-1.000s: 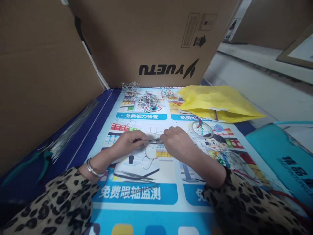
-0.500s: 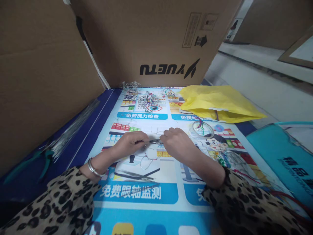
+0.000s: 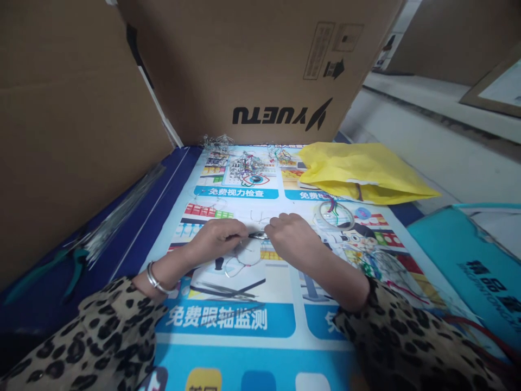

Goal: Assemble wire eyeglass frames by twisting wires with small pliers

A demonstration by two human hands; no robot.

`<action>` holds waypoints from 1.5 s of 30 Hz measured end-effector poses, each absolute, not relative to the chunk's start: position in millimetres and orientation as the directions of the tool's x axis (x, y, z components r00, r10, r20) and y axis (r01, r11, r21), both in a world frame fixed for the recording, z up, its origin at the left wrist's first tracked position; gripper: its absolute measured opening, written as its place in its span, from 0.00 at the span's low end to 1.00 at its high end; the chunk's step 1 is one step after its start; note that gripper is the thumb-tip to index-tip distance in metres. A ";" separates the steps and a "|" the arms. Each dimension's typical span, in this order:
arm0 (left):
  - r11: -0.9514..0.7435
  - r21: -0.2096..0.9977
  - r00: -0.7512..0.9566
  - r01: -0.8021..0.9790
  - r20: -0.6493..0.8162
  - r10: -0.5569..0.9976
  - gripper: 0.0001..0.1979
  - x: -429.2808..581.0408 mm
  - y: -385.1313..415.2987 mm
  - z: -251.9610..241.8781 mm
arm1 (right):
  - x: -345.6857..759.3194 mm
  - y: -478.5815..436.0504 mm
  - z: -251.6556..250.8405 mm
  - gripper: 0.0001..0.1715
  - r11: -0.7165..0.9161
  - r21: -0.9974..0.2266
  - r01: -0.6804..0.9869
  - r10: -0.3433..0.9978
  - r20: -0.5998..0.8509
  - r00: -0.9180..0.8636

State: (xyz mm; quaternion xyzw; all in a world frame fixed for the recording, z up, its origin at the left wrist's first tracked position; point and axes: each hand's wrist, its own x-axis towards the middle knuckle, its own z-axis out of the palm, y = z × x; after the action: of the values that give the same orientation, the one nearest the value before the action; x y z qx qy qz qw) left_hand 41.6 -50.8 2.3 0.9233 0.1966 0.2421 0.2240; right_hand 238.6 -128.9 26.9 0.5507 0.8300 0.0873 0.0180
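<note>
My left hand, a silver bangle on its wrist, pinches a thin wire whose bent loop dangles below the fingertips. Closed in a fist, my right hand grips small metal pliers; their pointed jaws reach left to the left fingertips, while the handles are hidden in the palm. Beneath the hands, dark straight wire pieces lie on the printed sheet. Just beyond the hands are a few short bent wires.
Cardboard panels stand at the back and left. Tangled wire lies behind my hands. At left are teal-handled pliers and a straight wire bundle. To the right are a yellow bag, a clear ring-shaped roll and a teal bag.
The wire loop hanging from my left hand has swung a little to the left and turned. Both hands stay close together in nearly the same place.
</note>
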 end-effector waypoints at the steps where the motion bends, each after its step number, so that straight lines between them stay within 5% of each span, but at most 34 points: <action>1: -0.823 0.510 0.807 0.251 0.359 0.469 0.09 41.4 -50.7 1.9 | 238.3 -129.0 27.1 0.06 0.378 0.166 0.911 0.917 0.067 -0.393; 16: -0.726 0.688 0.879 0.018 0.335 0.340 0.09 36.4 -43.7 8.2 | 238.9 -128.1 26.1 0.07 0.380 0.196 0.904 0.915 0.066 -0.399; 25: -0.701 0.713 0.892 0.029 0.299 0.340 0.10 35.2 -38.3 11.6 | 243.2 -127.9 15.8 0.08 0.328 0.162 0.931 0.927 0.135 -0.350; 28: -0.719 0.692 0.860 0.059 0.330 0.388 0.10 36.0 -34.2 7.0 | 243.8 -128.1 10.5 0.07 0.235 0.077 0.969 0.955 0.165 -0.245; 35: -0.691 0.696 0.794 0.197 0.299 0.528 0.10 40.7 -33.7 1.7 | 242.9 -129.9 2.3 0.06 0.146 -0.391 0.909 0.966 0.255 -0.046; 45: -0.612 0.694 0.699 0.378 0.219 0.681 0.10 45.5 -43.8 6.3 | 223.8 -148.6 -0.8 0.13 0.310 -0.394 0.865 0.945 0.227 -0.235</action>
State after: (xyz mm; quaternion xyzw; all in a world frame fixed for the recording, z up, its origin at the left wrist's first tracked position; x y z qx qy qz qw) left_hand 45.5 -43.8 6.3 0.8656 0.3059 0.2386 0.3166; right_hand 223.8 -148.6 -0.8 0.5798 0.7804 -0.0930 -0.2148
